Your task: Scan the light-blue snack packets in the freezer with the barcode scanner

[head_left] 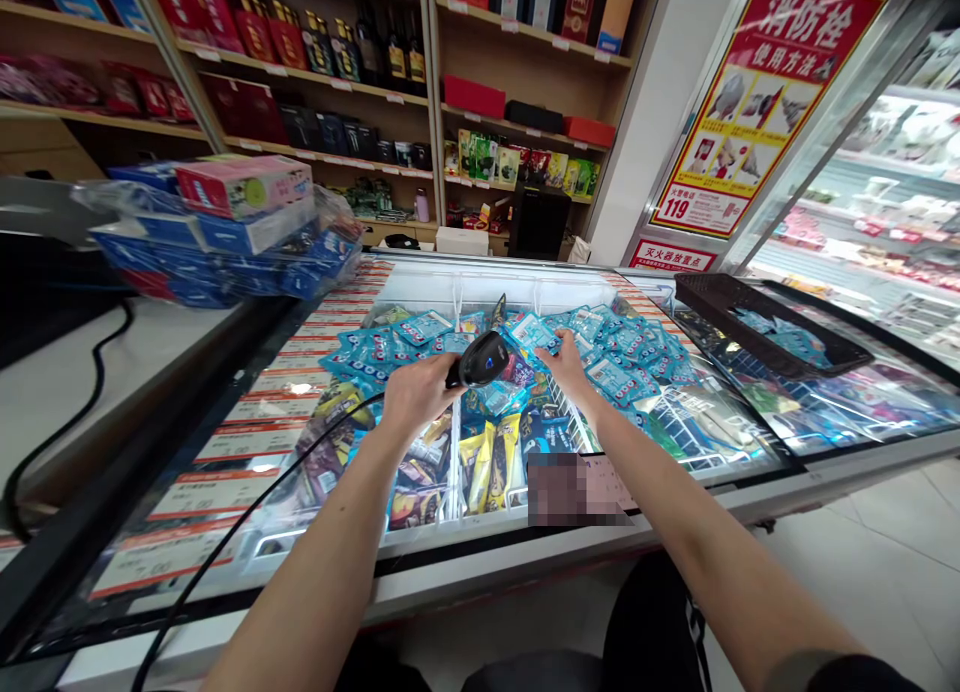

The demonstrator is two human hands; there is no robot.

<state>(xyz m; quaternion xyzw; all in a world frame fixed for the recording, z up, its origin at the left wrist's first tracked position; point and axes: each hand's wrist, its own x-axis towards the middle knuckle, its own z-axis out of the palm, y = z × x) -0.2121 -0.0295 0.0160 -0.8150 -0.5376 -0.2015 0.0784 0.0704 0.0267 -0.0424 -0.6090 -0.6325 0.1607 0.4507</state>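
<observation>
My left hand [421, 396] is closed round the handle of a black barcode scanner [482, 360], whose head points to the right over the chest freezer. The scanner's black cable [300, 459] trails down to the lower left. Between the fingers of my right hand [566, 364], a small light-blue packet [531, 332] is held near the scanner's head. More blue packets [637, 344] lie in loose heaps on both sides of my hands. Below them, yellow ice cream wrappers [491, 467] lie in the freezer.
The freezer has a white rim [420, 584] and glass covered with price labels [247, 412] on the left. A dark tray [701, 302] with blue packets sits at right. Blue boxes [247, 234] in plastic wrap stand at left. Stocked shelves [375, 84] line the back.
</observation>
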